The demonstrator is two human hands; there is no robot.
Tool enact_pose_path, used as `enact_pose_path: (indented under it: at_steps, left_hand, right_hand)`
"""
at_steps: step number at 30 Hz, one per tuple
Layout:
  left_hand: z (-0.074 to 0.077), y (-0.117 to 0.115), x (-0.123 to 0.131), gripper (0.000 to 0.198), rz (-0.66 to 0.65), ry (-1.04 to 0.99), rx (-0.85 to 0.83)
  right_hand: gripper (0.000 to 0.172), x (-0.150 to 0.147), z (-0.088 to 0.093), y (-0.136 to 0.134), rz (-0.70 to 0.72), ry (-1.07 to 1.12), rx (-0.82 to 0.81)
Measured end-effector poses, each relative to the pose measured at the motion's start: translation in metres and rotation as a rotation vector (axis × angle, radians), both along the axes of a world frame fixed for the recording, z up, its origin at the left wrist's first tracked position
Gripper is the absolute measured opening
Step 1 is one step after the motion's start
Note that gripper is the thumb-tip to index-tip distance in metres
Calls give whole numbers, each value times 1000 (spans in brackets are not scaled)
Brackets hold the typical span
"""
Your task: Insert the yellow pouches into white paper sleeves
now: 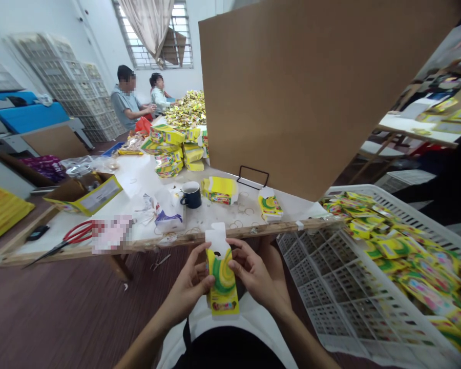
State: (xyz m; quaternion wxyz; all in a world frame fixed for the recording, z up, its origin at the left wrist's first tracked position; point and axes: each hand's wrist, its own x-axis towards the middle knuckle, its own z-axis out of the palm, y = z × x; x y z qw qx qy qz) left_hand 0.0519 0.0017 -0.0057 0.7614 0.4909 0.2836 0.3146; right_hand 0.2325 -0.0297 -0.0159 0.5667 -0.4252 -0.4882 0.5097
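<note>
Above my lap I hold a small yellow and green printed carton (223, 279) between both hands. Its white top flap (216, 236) stands up open, with a dark hole just below it. My left hand (194, 282) grips the carton's left side, thumb on the front. On the right edge, near the top, my right hand (251, 266) pinches it between thumb and fingers. Whether anything is inside the carton cannot be seen.
Before me the table (215, 220) bears a dark mug (191, 195), red-handled scissors (80, 233), a tissue box (169, 218) and yellow cartons (219, 189). A large cardboard sheet (292, 97) stands behind. A white basket (330, 287) of cartons is at right. Two people (128, 100) sit farther back.
</note>
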Motion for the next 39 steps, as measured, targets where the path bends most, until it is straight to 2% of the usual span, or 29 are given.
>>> enact_pose_path:
  at_steps: [3, 7, 11, 15, 17, 19, 21, 22, 24, 27, 31, 36, 39]
  left_hand:
    - [3, -1, -1, 69, -24, 12, -12]
    - [8, -3, 0, 50, -71, -26, 12]
    - [7, -3, -1, 39, -127, -12, 18]
    - [5, -2, -2, 23, -141, 55, 42]
    - [6, -2, -1, 31, -130, 53, 45]
    - [6, -3, 0, 56, -100, 26, 36]
    - [6, -4, 1, 71, -86, 3, 33]
    - [6, -4, 1, 68, -89, 4, 41]
    - [5, -4, 1, 51, -79, 41, 78]
    - [3, -4, 1, 36, 6, 121, 140]
    - [1, -5, 4, 39, 42, 175, 183]
    - [-1, -2, 6, 44, -12, 157, 149]
    - [-2, 0, 4, 48, -1, 134, 57]
  right_hand:
    - [44, -1, -3, 1, -27, -24, 5]
    - [42, -3, -5, 0, -47, -61, 8]
    - [27, 2, 1, -3, 16, -119, -5]
    - [37, 6, 4, -6, 73, -204, -9]
    - [32, 4, 2, -6, 15, -191, 23]
    - [23, 1, -1, -5, -64, -130, 56]
    - [30, -1, -3, -4, -117, -83, 73]
    - [31, -1, -3, -4, -129, -94, 90]
    - [27, 2, -3, -3, -153, -194, 148]
    - [35, 8, 0, -4, -137, -328, 155]
    - [29, 9, 4, -8, 10, -320, -38]
    - [26, 1, -1, -8, -108, -481, -50]
    - [36, -4, -8, -7, -107, -469, -35]
